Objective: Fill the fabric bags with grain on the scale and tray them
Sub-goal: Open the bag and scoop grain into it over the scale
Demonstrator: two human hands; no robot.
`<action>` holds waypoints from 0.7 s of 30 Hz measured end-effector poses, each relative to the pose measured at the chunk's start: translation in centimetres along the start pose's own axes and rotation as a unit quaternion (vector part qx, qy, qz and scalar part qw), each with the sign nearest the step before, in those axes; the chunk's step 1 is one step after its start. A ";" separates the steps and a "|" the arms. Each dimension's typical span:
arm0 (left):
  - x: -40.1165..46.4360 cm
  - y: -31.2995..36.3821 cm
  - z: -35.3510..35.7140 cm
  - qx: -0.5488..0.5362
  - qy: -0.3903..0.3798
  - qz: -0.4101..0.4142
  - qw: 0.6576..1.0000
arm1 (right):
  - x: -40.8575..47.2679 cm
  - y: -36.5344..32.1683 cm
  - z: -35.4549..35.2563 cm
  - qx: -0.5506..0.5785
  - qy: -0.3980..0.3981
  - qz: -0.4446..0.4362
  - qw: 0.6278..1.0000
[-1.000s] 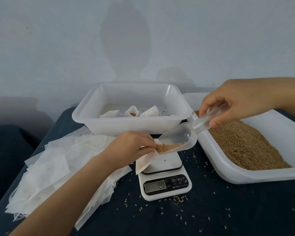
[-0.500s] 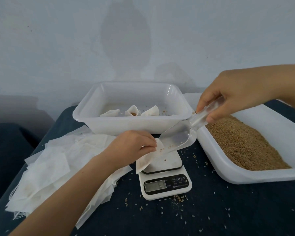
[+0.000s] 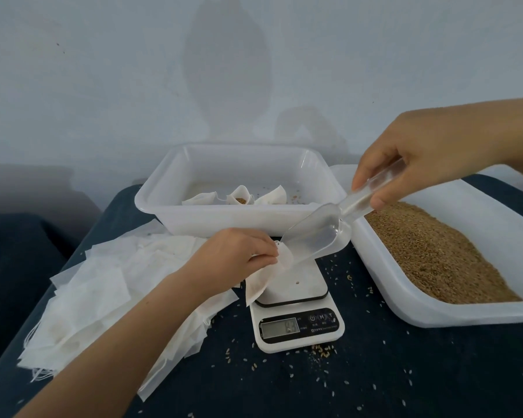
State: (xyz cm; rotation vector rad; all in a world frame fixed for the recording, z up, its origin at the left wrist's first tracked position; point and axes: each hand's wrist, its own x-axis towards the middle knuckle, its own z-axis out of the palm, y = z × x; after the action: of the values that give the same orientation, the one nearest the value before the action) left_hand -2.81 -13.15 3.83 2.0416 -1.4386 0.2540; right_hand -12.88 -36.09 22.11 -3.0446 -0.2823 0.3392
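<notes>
Scoop (image 3: 317,233) tipped steeply, lip down at the mouth of the fabric bag (image 3: 261,282), bowl looking clear with no grain left to see. Right hand (image 3: 417,158) pinching the clear handle between thumb and fingers, up above the near corner of the grain tray (image 3: 480,312). Left hand (image 3: 239,260) pinching the bag's upper edge, fingers curled, holding the mouth open against the scoop's lip. Bag hanging over the left edge of the scale (image 3: 296,315), lower end drooping off the platform rather than sitting square on it.

Best kept that way at the mouth: wide open, lip well inside, so stray kernels drop in and not onto the desk (image 3: 405,372), already speckled with spilt grain (image 3: 323,348). A light tap of the scoop probably enough to shake off any clinging kernels. Then bag set fully on the platform and released, since a reading with a hand pulling on the fabric likely counts for little. Display too blurred to read.

Grain supply (image 3: 429,254) heaped in the right tray, just beside the scale for a top-up. Filled bags (image 3: 242,198) lying in the white tub (image 3: 169,206) behind, empty bags (image 3: 97,297) stacked at the left.
</notes>
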 end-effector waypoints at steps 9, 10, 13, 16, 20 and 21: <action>0.0 -0.4 -1.3 0.006 0.011 -0.027 1.000 | -3.7 6.4 5.5 0.242 0.120 0.059 0.961; 0.2 -0.4 -1.4 0.006 0.013 -0.030 0.999 | -4.1 7.3 6.5 0.276 0.144 0.075 0.947; 0.9 -0.1 -1.4 0.015 0.006 -0.038 0.999 | -4.8 9.5 9.7 0.348 0.211 0.139 0.903; 2.1 0.4 -0.8 0.038 -0.005 -0.039 0.998 | -4.6 10.7 12.3 0.311 0.277 0.247 0.875; 3.7 0.8 1.0 0.062 -0.018 -0.060 0.996 | -3.4 11.1 15.3 0.226 0.197 0.361 0.883; 4.0 0.9 1.5 0.062 -0.018 -0.068 0.996 | -2.9 11.0 15.9 0.220 0.168 0.370 0.887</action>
State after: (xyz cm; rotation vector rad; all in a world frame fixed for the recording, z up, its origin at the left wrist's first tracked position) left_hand -2.41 -17.38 4.91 2.2439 -1.3275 0.2564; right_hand -17.36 -46.74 6.30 -2.5493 0.8700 -0.1009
